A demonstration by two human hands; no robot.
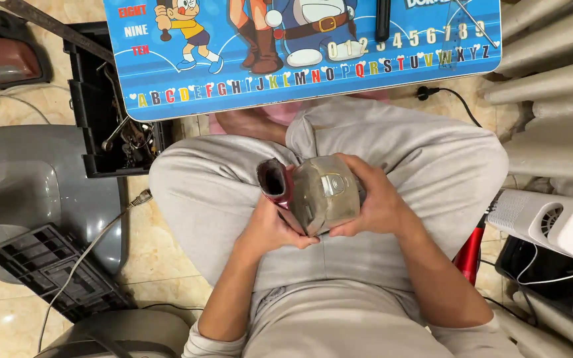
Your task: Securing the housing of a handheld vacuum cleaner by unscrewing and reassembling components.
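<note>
- Left hand point(274, 229), fingers curled shut, palm turned toward three o'clock, forearm running off toward seven o'clock.
- Right hand point(374, 202), fingers clasped, forearm trailing toward five o'clock.

head-worn view, straight down, close over lap point(339, 265)

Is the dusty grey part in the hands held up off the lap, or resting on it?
Held up: both the left hand and right hand grip the grey part above the lap.
</note>
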